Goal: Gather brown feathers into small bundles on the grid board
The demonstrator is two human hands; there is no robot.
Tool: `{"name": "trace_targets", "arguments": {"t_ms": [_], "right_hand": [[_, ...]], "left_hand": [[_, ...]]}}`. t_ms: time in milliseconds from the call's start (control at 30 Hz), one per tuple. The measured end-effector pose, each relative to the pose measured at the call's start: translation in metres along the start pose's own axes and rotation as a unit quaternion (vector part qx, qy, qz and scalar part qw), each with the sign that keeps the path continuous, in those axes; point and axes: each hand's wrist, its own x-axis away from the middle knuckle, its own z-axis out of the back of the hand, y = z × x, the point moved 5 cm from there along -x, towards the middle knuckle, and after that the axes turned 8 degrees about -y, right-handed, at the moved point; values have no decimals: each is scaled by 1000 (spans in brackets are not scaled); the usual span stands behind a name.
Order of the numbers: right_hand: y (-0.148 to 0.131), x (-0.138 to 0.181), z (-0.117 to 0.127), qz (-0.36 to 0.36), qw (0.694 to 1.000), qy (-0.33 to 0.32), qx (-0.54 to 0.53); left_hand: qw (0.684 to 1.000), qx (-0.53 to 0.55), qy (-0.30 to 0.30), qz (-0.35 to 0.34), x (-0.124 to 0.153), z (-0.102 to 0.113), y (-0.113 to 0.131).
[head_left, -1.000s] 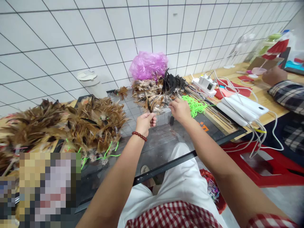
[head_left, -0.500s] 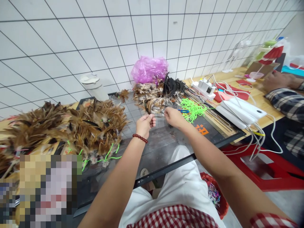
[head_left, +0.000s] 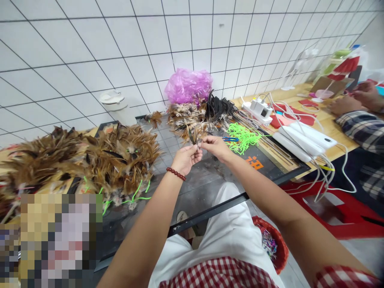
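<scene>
Pinched in my left hand (head_left: 186,158) is a small bunch of dark and brown feathers (head_left: 192,136), tips pointing up and away from me. My right hand (head_left: 215,147) meets it at the quill end, thumb and fingers closed there; the exact grip is too small to make out. Just beyond both hands lies a loose pile of mottled feathers (head_left: 181,117), with black feathers (head_left: 221,109) at its right. A blue tool (head_left: 230,139), perhaps a cutter, rests beside my right hand against a heap of bright green cord (head_left: 245,136).
Bundled brown feathers (head_left: 123,152) cover the left of the dark table (head_left: 192,200). Against the tiled wall stand a pink plastic bag (head_left: 189,86) and a white bin (head_left: 115,106). Rightward are thin rods, a power strip (head_left: 258,111), white cables and a co-worker's hands (head_left: 349,106). Below sits a red basket (head_left: 280,252).
My right hand has moved left and now touches my left hand at the feathers. The held feathers stand more upright. The co-worker's hands have shifted slightly.
</scene>
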Motion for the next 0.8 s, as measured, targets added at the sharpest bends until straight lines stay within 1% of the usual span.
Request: {"name": "trace_targets", "arguments": {"t_ms": [100,167,233,267,300,333,400,467,533,600,633,667,700,733,767,800], "right_hand": [[-1,-3,4,35,997,1,73],[-2,-5,10,39,992,4,119],[-1,-5,23,16,982,35,183],[0,-4,29,1,971,54,234],[0,-3,34,-13,952,65,299],[0,-1,37,-24,927,65,368],[2,1,36,-39,875,37,481],[4,2,29,-44,841,0,539],[5,1,20,-38,822,-29,567],[4,1,13,-31,809,-44,585],[4,0,12,-30,808,-42,588],[3,0,12,-26,813,-37,581],[3,-1,12,-23,827,-27,561],[2,-1,14,-19,852,-15,523],[1,-1,15,-17,886,-1,462],[0,-1,17,-19,925,13,379]], "left_hand": [[1000,-10,-14,9,1,-1,0],[999,-37,2,-3,1,0,1],[998,-53,31,-28,1,3,3],[997,-51,43,-40,1,4,4],[997,-43,51,-47,1,5,5],[997,-32,55,-51,1,6,5],[997,-14,56,-53,0,7,5],[997,-8,58,-54,0,8,5],[997,-4,59,-58,0,8,5],[996,1,61,-62,-1,9,5],[996,4,61,-63,-1,9,5],[996,6,60,-63,-1,9,5],[996,8,58,-63,-2,10,5],[996,10,56,-63,-2,10,4],[996,13,57,-64,-3,10,4],[996,17,59,-66,-3,10,4]]}}
